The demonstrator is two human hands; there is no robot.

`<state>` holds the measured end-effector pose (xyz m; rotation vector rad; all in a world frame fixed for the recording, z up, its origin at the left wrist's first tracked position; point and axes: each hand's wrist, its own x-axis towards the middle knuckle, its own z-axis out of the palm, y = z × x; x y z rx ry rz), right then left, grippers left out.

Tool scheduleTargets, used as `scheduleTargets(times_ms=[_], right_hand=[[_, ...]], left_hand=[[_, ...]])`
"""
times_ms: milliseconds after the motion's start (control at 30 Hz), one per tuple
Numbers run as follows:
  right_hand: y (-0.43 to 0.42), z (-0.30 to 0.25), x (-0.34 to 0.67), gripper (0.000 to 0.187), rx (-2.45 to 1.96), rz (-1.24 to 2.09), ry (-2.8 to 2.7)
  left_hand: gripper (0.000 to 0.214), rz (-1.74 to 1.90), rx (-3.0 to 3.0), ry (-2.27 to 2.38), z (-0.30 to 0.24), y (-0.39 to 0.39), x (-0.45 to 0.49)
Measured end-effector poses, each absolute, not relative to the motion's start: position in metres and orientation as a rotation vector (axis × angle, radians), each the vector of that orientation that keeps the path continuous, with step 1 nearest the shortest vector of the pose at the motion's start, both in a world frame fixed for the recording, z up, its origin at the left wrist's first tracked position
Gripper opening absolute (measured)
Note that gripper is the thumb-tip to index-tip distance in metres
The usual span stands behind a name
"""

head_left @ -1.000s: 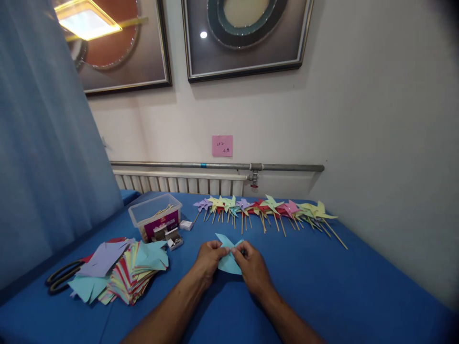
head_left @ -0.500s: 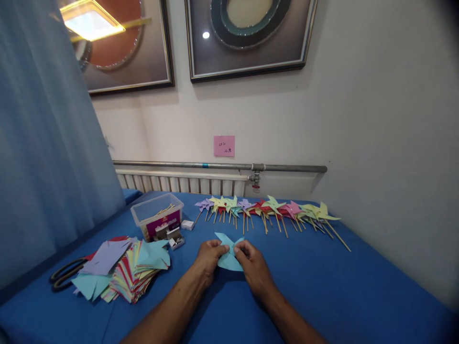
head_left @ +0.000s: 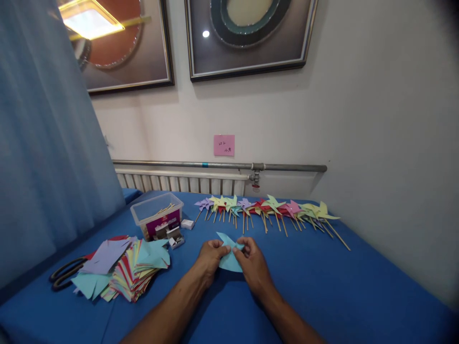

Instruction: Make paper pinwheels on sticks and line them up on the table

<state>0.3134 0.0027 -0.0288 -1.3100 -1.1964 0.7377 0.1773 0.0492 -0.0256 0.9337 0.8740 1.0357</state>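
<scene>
Both hands hold a light blue paper pinwheel blank (head_left: 230, 263) above the blue-covered table. My left hand (head_left: 211, 258) pinches its left side, thumb on top near the centre. On the other side, my right hand (head_left: 252, 260) is closed on a corner of the paper, folded in toward the middle. One point of the blank sticks up at the upper left. Fingertips hide part of its centre. Beyond the hands lies a row of finished paper pinwheels on sticks (head_left: 274, 204) in several colours.
To the left is a fanned stack of cut coloured paper (head_left: 125, 277), with dark-handled scissors (head_left: 66, 274) beside it. Behind stand a clear plastic box (head_left: 143, 217) holding sticks, a small open box of metal pins (head_left: 176, 240) and a small white box (head_left: 187, 224). A blue curtain (head_left: 46, 143) hangs left.
My right hand has brought the right upper corner of the blue paper further in toward the centre. My left hand stays nearly in place.
</scene>
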Motion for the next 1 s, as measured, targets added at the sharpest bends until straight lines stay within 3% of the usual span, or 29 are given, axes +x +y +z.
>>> scheduleTargets(times_ms=[133,300,733,833,1000], right_hand=[[0.004,-0.032,0.311,0.048,-1.243,0.765,-1.133],[0.004,-0.033,0.311,0.055,-1.238,0.742,-1.124],[0.001,-0.022,0.322,0.057,-1.154,0.889,-1.246],[-0.002,-0.020,0.321,0.055,-1.153,0.750,-1.254],[-0.014,-0.020,0.317,0.033,-1.178,0.334,-1.581]], left_hand=[[0.037,1.031,0.932,0.856,-0.023,0.045,0.179],[0.037,1.034,0.909,0.851,-0.018,0.041,0.180],[0.031,0.942,1.002,0.870,-0.013,0.043,0.171],[0.028,1.066,0.904,0.917,-0.010,0.043,0.174],[0.027,1.155,0.750,0.876,-0.007,0.045,0.172]])
